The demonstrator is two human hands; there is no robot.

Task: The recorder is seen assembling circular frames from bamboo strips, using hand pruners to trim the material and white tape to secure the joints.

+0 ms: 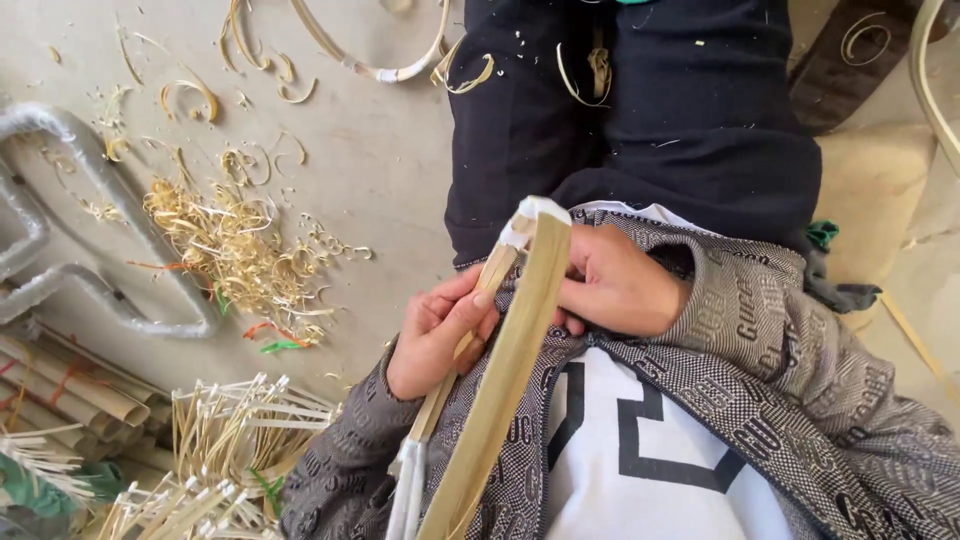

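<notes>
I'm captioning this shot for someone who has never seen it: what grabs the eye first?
At centre, the left hand and right hand grip a long curved bamboo strip bound with white tape at its top bend, held over the person's lap. To the left, a heap of pale curled shavings lies on the grey floor, with bundles of thin bamboo sticks at lower left.

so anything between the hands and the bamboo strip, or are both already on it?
Nothing visible stands between them. The left hand already pinches the thin bamboo strip, thumb on top. The right hand sits behind the wide bamboo slat, fingers at its edge; that slat hides its exact grip. Shavings lie off to the side on the floor.
</notes>
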